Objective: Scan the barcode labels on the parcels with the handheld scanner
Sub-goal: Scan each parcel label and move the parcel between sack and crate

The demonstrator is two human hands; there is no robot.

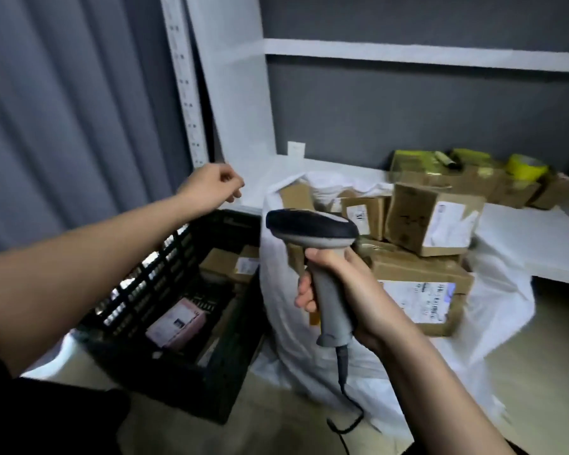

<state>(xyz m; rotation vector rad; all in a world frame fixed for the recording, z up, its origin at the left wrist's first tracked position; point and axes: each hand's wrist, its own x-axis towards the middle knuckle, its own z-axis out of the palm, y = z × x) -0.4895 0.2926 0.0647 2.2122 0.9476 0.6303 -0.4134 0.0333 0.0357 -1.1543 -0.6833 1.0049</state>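
Right hand (349, 290) grips the scanner (322, 257) by its handle above the white sack (276, 290) of cardboard parcels (431, 221), left hand (211, 187) loosely curled, holding nothing, over the black crate (165, 366); boxes look light, stiff, best grasped by opposite sides.

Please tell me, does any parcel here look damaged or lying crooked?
Yes. The cardboard box on top of the pile in the white sack sits tilted, and its label looks wrinkled with loose tape. The parcels in the black crate lie jumbled at mixed angles.
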